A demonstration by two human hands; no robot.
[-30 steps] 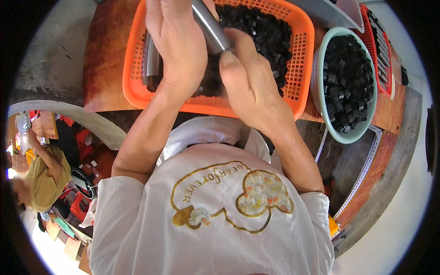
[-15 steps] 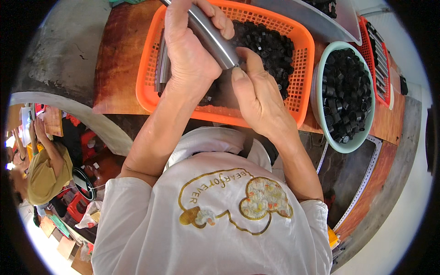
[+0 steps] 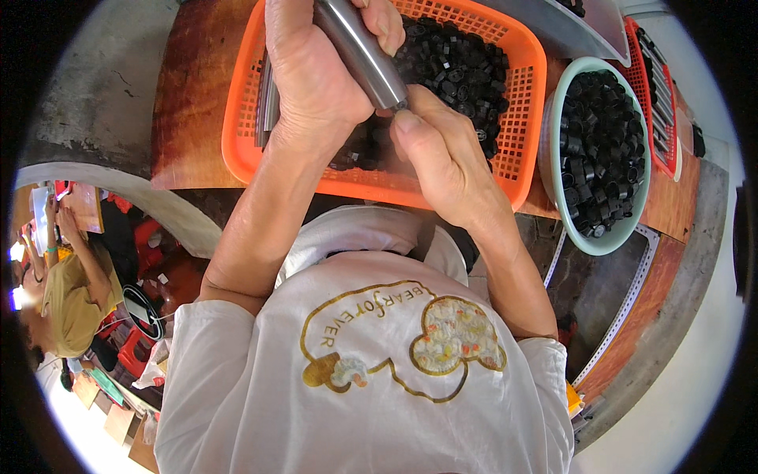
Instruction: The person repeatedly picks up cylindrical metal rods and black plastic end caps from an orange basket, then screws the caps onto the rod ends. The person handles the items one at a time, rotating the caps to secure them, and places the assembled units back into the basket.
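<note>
My left hand (image 3: pixel 320 91) is wrapped round a grey metal tube (image 3: pixel 359 51), held at a slant over an orange plastic basket (image 3: pixel 524 130). At the tube's lower end, the thumb and fingers of my right hand (image 3: pixel 450 154) press together. A sliver of something dark shows between that end and the fingertips, too small to make out. Beneath my hands, the basket holds a heap of small black plastic caps (image 3: pixel 450 71). More grey tubes (image 3: pixel 268 107) lie along its left side, partly behind my left forearm.
Right of the basket stands a pale green basin (image 3: pixel 554 205) full of similar black pieces (image 3: pixel 600 150). A red basket (image 3: pixel 651 87) with tubes and a translucent bin (image 3: pixel 568 28) sit farther back on the wooden table (image 3: pixel 185 118). Another person (image 3: pixel 75 292) works at far left.
The tube and both hands have shifted slightly left and up in the picture. The left hand still grips the tube, and the right fingers stay at its end.
</note>
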